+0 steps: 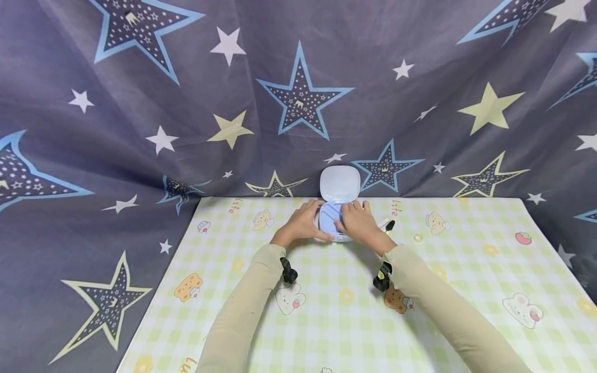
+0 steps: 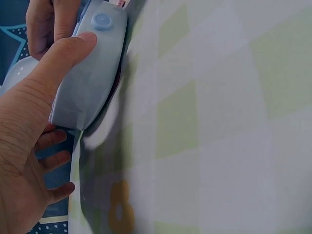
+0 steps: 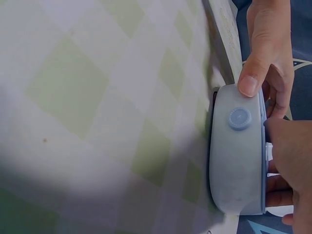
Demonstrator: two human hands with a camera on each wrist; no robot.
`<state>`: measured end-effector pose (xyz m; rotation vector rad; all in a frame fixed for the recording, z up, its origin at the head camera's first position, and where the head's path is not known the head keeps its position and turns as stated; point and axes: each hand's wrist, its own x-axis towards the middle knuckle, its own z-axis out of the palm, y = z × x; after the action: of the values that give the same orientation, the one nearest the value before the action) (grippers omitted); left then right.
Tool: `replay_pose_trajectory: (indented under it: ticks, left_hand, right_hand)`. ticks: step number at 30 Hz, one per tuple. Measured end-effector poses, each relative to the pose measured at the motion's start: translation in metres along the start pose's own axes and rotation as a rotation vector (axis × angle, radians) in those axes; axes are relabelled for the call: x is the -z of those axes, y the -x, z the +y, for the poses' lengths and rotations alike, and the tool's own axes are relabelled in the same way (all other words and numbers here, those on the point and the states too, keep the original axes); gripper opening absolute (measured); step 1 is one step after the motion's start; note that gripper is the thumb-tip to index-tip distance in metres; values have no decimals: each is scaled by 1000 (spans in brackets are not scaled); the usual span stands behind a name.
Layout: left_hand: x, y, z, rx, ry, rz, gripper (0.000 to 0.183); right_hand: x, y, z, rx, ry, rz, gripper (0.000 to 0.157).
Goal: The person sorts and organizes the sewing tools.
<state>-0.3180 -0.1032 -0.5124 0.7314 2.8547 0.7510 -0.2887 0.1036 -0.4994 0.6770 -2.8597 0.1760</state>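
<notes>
A light blue rounded box (image 1: 342, 238) stands at the far edge of the table, its pale lid (image 1: 340, 183) raised behind it. Inside lies a blue ridged insert (image 1: 329, 215). My left hand (image 1: 303, 221) grips the box from the left, thumb pressed on its front wall near a round blue button (image 3: 240, 118). From the right, my right hand (image 1: 359, 221) reaches over the opening with bent fingers at the insert, thumb near its middle; its fingertips are partly hidden in both wrist views.
Just right of the box lies a small white item with a black tip (image 1: 389, 226). A small clear yellowish round piece (image 1: 418, 238) is farther right. The checked tablecloth (image 1: 326, 331) covers the table, and a star-patterned curtain (image 1: 298, 155) hangs right behind it.
</notes>
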Motion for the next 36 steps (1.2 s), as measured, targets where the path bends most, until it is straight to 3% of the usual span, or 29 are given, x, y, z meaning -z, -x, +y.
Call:
replay_pose_trajectory:
  ticks: [12, 36]
  left_hand:
    - [5, 0, 6, -38, 0, 17, 107]
    - [5, 0, 7, -60, -178, 10, 108]
  right_hand:
    - [0, 2, -2, 6, 10, 4, 40]
    - [2, 2, -2, -20, -41, -47, 43]
